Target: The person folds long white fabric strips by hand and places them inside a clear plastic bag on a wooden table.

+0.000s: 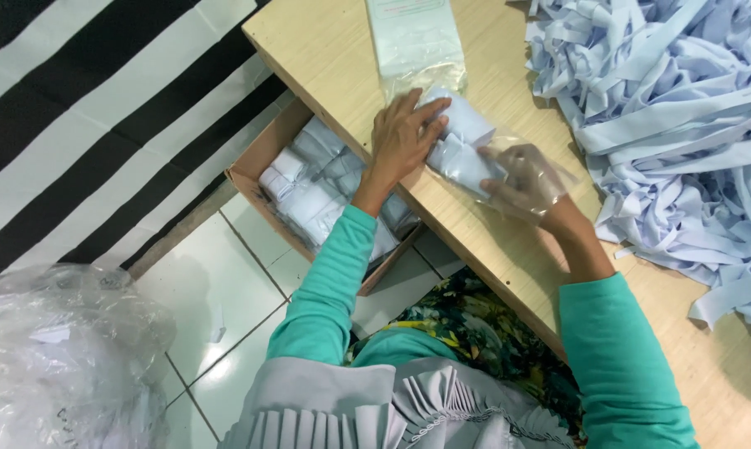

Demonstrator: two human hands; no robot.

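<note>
My left hand [400, 137] presses on two white rolled bundles of strap [463, 145] lying on the wooden table [326, 50]. My right hand [529, 179] sits inside a clear plastic bag [550, 179], gripping the end of the nearer bundle through the film. The bag's mouth wraps partly around the bundles. Both arms wear teal sleeves.
A large heap of pale blue-white strap [675, 116] fills the table's right side. A flat packet of clear bags [413, 37] lies at the table's far end. A cardboard box [255, 162] with several packed bundles stands on the tiled floor. A full plastic sack [59, 357] sits at lower left.
</note>
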